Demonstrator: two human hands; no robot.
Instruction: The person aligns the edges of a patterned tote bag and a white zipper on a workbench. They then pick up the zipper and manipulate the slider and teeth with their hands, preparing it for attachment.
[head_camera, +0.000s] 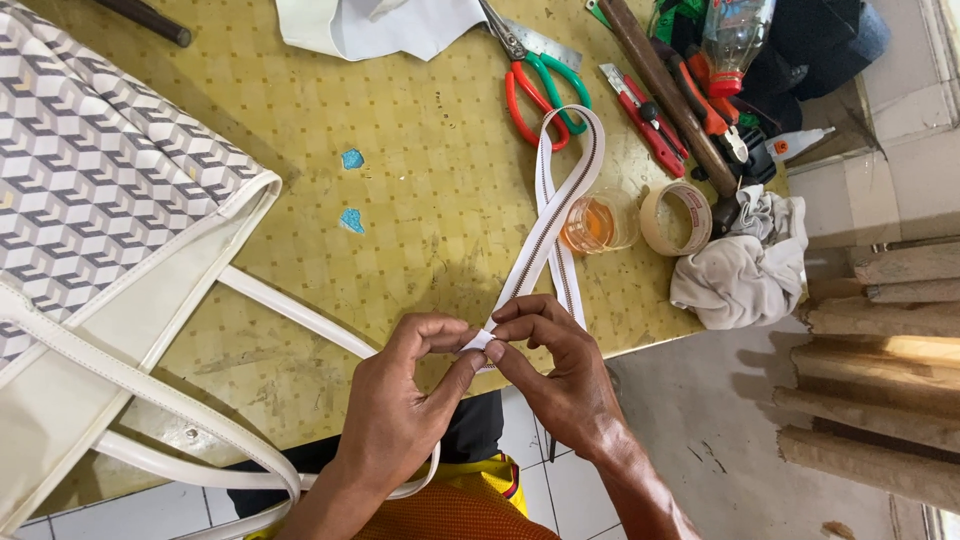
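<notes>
Zipper tape (553, 215), white with metal teeth, looped on your yellow counter (400, 180); your left hand (400, 400) and right hand (560, 370) both pinch its end. Tiled floor (570, 490) below.

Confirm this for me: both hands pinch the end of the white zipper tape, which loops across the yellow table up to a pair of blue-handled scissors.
One detail is wrong. The scissors have one red handle and one green handle, not blue. The head view shows the rest as stated: the left hand and right hand pinch the end of the white zipper tape, which loops across the yellow table up to those scissors.
</notes>
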